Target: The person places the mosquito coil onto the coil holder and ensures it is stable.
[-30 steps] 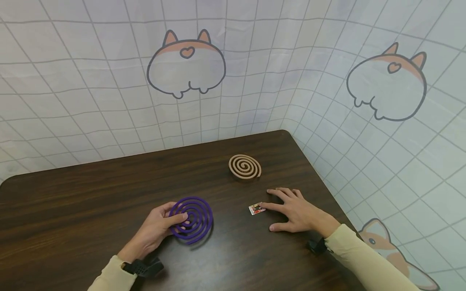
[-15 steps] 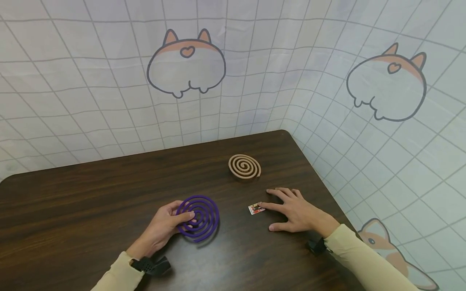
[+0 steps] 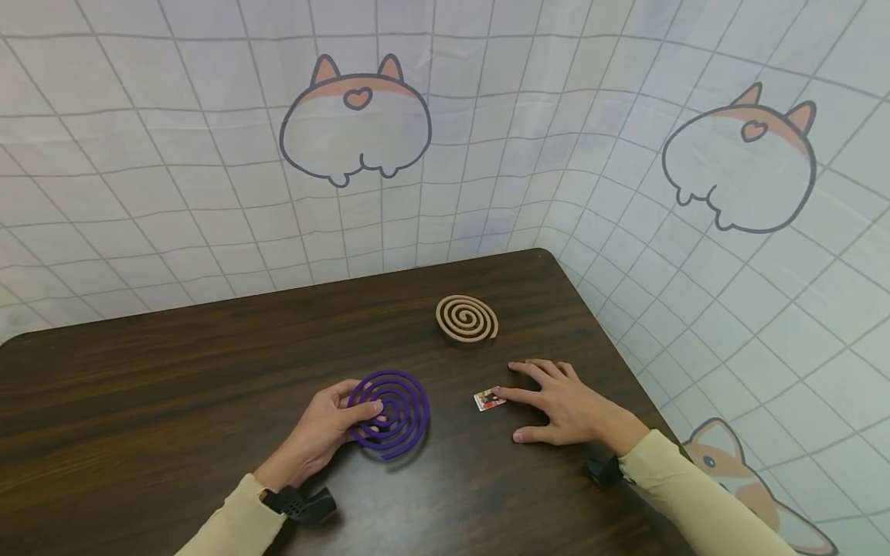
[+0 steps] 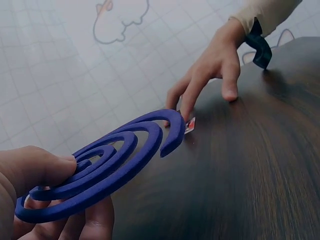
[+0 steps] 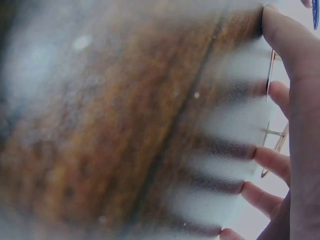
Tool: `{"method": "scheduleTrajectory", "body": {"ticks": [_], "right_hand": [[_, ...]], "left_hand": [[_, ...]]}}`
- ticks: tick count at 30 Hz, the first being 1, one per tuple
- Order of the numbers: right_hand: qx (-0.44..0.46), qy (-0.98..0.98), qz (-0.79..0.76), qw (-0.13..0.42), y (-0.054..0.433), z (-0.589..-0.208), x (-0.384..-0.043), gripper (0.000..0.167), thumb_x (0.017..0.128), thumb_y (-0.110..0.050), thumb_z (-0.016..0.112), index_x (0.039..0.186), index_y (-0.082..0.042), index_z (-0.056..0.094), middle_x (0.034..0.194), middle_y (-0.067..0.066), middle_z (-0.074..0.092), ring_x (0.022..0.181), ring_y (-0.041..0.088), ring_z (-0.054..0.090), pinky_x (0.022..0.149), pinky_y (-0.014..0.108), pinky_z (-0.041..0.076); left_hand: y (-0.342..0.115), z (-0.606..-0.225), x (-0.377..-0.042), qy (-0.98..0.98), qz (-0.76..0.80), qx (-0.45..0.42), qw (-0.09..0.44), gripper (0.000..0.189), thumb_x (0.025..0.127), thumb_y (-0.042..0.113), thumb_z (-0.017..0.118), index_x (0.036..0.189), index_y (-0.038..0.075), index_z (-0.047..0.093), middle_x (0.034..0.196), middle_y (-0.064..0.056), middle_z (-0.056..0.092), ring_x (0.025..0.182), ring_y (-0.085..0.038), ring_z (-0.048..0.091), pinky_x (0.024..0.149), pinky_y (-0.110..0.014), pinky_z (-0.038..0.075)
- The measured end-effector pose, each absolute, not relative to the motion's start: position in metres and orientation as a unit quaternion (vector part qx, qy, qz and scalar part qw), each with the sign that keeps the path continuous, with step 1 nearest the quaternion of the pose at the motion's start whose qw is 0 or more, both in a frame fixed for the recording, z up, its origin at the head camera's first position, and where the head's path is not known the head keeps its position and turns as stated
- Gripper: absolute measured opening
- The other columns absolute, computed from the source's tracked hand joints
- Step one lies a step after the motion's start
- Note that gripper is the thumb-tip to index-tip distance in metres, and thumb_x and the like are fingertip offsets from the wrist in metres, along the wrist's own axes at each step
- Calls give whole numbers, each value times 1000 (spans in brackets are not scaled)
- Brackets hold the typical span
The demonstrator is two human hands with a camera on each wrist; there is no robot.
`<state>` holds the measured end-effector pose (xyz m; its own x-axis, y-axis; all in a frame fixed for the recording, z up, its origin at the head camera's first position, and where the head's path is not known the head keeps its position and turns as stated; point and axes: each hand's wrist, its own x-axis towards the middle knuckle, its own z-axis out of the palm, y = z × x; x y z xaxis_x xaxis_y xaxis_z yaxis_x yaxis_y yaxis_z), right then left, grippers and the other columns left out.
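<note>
A purple mosquito coil is pinched in my left hand, thumb on its upper face and fingers beneath. In the left wrist view the coil is tilted, held off the table. My right hand rests on the table with fingers spread. Its index fingertip touches one corner of a small, colourful flat card lying on the wood. Behind that hand stands a tan mosquito coil, seemingly raised a little above the surface. The right wrist view shows the fingertips of the right hand meeting the tabletop.
The dark wood table ends at a back edge and a right edge, close to white grid-patterned curtains with cartoon corgis. A dark device sits on the left wrist, another on the right wrist.
My left hand has moved right and slightly away from me, carrying the purple mosquito coil nearer to the card. The right hand, card and tan coil stay put.
</note>
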<state>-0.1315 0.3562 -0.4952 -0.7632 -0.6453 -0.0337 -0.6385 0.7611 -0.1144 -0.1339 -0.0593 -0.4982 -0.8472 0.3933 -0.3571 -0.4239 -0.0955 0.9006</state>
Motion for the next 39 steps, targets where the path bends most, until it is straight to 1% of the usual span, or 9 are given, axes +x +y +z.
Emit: {"method": "scheduleTrajectory", "body": {"ticks": [15, 22, 28, 33, 39], "right_hand": [[-342, 938, -41, 29, 356, -496, -132, 71, 91, -77, 56, 155, -51, 38, 164, 7, 41, 148, 33, 41, 104, 66, 40], [-341, 939, -41, 32, 356, -496, -132, 72, 91, -77, 56, 155, -52, 38, 164, 7, 40, 148, 34, 40, 104, 66, 40], [-341, 939, -39, 31, 356, -497, -131, 71, 91, -78, 55, 155, -52, 38, 164, 7, 40, 148, 33, 40, 104, 65, 41], [-341, 939, -39, 31, 356, -497, -131, 71, 91, -78, 55, 155, -51, 38, 164, 7, 40, 149, 34, 40, 104, 66, 41], [-343, 938, -40, 32, 356, -497, -131, 72, 92, -77, 55, 156, -51, 37, 165, 7, 39, 150, 34, 39, 105, 65, 40]], "left_hand": [[-46, -499, -139, 598, 752, -21, 275, 48, 95, 10, 74, 133, -2, 47, 92, 2, 77, 79, -10, 77, 68, -25, 63], [-43, -498, -139, 592, 757, -17, 275, 49, 96, 8, 73, 134, -5, 46, 94, 1, 77, 79, -10, 77, 68, -24, 63], [-37, -498, -140, 587, 762, -11, 272, 47, 95, 7, 73, 132, -6, 46, 92, 1, 77, 78, -10, 76, 67, -24, 62], [-32, -498, -140, 587, 762, -15, 271, 44, 95, 7, 73, 130, -3, 48, 89, 1, 77, 77, -10, 76, 66, -24, 62], [-27, -499, -141, 578, 769, -9, 272, 43, 95, 7, 73, 129, -3, 48, 92, 1, 77, 79, -10, 77, 68, -25, 63]]}}
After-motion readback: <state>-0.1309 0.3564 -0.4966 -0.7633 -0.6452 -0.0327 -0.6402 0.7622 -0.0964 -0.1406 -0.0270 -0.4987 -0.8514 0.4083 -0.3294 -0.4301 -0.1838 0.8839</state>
